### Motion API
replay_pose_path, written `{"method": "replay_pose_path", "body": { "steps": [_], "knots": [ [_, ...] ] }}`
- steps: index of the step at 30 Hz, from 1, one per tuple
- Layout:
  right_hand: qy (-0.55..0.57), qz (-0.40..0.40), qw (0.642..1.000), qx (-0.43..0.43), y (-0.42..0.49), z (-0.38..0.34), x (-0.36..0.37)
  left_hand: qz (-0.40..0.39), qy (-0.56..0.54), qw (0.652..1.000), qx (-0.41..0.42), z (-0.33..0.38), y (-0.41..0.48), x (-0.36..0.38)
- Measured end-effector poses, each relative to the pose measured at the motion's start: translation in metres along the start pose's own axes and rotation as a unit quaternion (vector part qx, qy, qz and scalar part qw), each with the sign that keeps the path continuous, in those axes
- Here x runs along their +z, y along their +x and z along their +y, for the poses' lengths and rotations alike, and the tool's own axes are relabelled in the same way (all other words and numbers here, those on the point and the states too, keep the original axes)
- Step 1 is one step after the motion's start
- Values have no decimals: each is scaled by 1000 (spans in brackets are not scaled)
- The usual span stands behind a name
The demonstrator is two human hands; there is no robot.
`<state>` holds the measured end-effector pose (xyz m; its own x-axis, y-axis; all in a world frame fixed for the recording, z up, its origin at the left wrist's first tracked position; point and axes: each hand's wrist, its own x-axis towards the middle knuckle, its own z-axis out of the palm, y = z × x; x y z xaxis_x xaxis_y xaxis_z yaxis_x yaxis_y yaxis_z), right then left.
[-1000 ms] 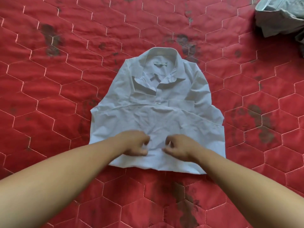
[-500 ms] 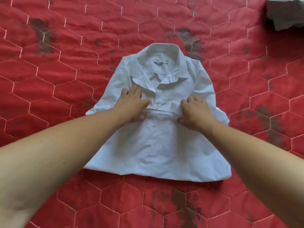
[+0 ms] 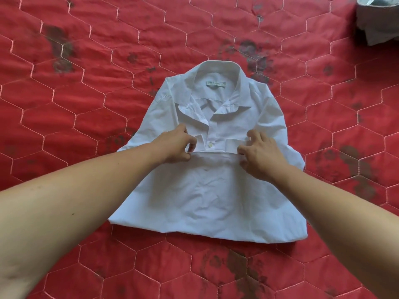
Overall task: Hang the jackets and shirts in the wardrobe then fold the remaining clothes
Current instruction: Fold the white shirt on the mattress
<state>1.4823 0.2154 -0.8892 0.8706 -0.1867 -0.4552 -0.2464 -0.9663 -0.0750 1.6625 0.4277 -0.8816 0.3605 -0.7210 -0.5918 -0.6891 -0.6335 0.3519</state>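
Note:
A white collared shirt [image 3: 212, 190] lies front-up on the red quilt, collar pointing away from me. Its lower part is folded up over the chest, and the folded edge runs just below the top button. My left hand [image 3: 176, 146] pinches the left end of that folded edge between thumb and fingers. My right hand [image 3: 260, 155] pinches the right end, by the chest pocket. Both forearms reach in from the bottom corners.
The red quilted bedspread [image 3: 86, 104] with hexagon stitching and dark flower prints fills the view. A crumpled pale grey-green garment [image 3: 376, 20] lies at the top right corner, apart from the shirt.
My hands took the shirt's hem near me and carried it up over the chest. The shirt is now folded roughly in half, and my hands sit wider apart on the folded edge.

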Motion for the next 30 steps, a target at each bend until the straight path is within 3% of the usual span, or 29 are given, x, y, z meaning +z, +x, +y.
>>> {"method": "replay_pose_path", "body": {
  "steps": [7,10,14,16,18,20,22,24,27,30],
  "knots": [
    [41,-21,999,14,8,-1,-11,39,-59,997,11,-10,-3,-4],
    [99,65,992,-37,5,-3,-24,67,-63,996,4,-12,-7,-22],
    [76,165,981,-69,17,8,-71,115,-29,992,43,-13,-1,-76],
    [58,215,973,-63,36,16,-100,179,10,982,64,-14,10,-106],
    [16,235,972,-19,61,23,-121,256,68,964,31,-16,27,-130],
    [-9,198,977,74,81,23,-129,258,112,958,-57,-18,39,-137],
    [14,157,980,120,81,12,-122,217,120,964,-93,-18,36,-119],
    [29,94,991,87,64,-4,-88,163,113,977,-76,-15,23,-75],
    [12,-86,996,20,17,-33,-19,57,140,988,-31,-9,-10,13],
    [-27,-134,990,-11,-12,-47,31,43,194,980,21,-15,-32,81]
  ]
}}
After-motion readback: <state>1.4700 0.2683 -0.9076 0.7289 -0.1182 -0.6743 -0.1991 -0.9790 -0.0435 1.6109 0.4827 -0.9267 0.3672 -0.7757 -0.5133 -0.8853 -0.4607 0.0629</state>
